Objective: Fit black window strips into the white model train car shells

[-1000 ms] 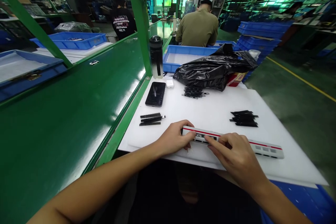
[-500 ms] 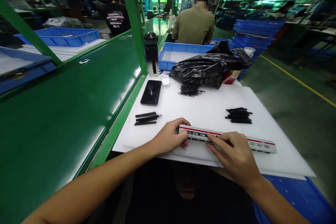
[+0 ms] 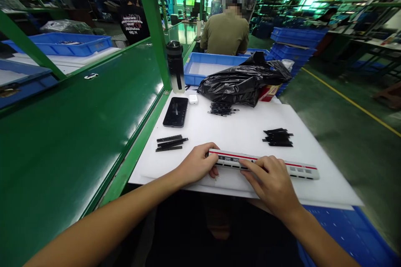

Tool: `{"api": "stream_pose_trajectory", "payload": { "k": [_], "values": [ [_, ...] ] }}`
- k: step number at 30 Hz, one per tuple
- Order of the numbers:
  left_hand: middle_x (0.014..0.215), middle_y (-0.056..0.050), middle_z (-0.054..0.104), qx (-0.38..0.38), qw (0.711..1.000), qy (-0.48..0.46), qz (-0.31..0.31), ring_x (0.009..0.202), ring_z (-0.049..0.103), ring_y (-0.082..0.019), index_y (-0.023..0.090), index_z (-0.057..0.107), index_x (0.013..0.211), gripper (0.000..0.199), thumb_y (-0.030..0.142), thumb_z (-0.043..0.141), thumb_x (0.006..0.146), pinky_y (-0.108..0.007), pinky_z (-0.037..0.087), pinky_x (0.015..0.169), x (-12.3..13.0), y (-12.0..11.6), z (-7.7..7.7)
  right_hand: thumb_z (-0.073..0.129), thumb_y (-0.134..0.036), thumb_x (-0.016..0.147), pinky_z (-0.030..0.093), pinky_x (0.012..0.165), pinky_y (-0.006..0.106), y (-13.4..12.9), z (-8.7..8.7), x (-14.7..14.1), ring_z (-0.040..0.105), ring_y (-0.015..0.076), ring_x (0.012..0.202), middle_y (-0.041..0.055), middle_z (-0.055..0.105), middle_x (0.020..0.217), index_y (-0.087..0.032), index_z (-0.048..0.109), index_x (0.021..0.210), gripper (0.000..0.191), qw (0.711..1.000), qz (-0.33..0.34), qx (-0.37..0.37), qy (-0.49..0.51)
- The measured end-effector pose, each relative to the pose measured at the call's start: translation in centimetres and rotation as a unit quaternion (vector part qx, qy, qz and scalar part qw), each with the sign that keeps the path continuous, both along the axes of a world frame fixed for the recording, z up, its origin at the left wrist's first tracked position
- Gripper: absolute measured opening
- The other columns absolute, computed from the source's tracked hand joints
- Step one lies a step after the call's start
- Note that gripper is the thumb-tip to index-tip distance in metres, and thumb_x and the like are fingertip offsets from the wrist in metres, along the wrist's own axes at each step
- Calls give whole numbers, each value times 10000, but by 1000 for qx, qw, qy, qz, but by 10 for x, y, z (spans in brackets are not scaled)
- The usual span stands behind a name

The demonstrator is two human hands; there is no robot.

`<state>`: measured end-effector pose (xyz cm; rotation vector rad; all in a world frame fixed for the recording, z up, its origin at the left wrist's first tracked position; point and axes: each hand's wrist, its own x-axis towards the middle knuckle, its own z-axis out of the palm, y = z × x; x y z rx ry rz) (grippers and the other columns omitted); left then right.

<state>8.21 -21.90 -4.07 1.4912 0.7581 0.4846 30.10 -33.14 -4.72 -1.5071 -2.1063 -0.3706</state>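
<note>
A long white model train car (image 3: 300, 170) with a red stripe and dark windows lies across the front of the white work surface (image 3: 244, 127). My left hand (image 3: 200, 160) grips its left end, thumb on the near side. My right hand (image 3: 272, 179) is closed over its middle, fingertips pressed on the window strip. Black strips (image 3: 171, 143) lie to the left, and a pile of similar black strips (image 3: 278, 137) lies behind the car's right part. Farther back sits a heap of thin black frames (image 3: 222, 109).
A phone (image 3: 176, 112), a white earphone case (image 3: 193, 99) and a bottle (image 3: 176, 66) stand at the back left. Behind the frames are a black plastic bag (image 3: 241, 81) and a blue tray (image 3: 196, 79). A green post (image 3: 153, 29) rises at left; a person (image 3: 226, 31) sits beyond.
The whole view has shifted slightly, so things appear farther left. Both hands keep their hold on the train car, with little visible change in their grip.
</note>
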Motion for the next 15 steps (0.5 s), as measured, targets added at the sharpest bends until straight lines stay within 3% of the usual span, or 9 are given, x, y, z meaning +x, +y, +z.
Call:
{"api": "stream_pose_trajectory", "payload": {
  "k": [9, 15],
  "values": [
    [556, -9, 640, -28, 999, -13, 9, 491, 641, -150, 157, 582, 898, 160, 165, 432, 840, -235, 538, 496, 2, 2, 0, 668, -186, 899, 364, 701, 352, 1, 0, 4, 468, 177, 755, 31, 532, 805, -174, 632, 1202, 306, 1000, 21, 12, 5],
    [536, -12, 632, -39, 999, -13, 6, 486, 647, -161, 157, 576, 886, 164, 156, 421, 832, -237, 536, 480, 3, 3, -1, 679, -166, 886, 367, 675, 334, 1, -5, 6, 470, 164, 719, 14, 525, 778, -230, 650, 1191, 312, 999, 13, 32, 9]
  ]
}}
